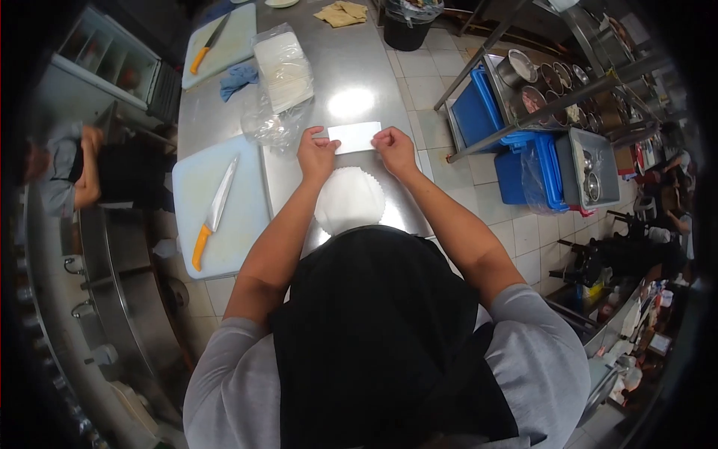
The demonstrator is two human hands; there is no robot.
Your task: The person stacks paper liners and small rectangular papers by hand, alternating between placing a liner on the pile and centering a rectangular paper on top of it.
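Observation:
Between my hands is a white folded rectangle that looks like a paper napkin [354, 139], held just above the steel table. My left hand [317, 156] pinches its left end, thumb on top. At the right end, my right hand [396, 153] grips the edge between thumb and fingers. Nearer my body lies a round white paper doily [350, 198] with a scalloped rim; my apron hides its near edge. Beyond my left hand, a clear plastic bag holds a stack of white napkins [284, 73].
On the left, a white cutting board [196, 172] bears a yellow-handled knife [215, 213]. Another board [238, 37] with a knife [209, 45] lies farther back, near a blue cloth [238, 81]. A metal shelf with blue bins [527, 168] stands right. A person [82, 172] is at left.

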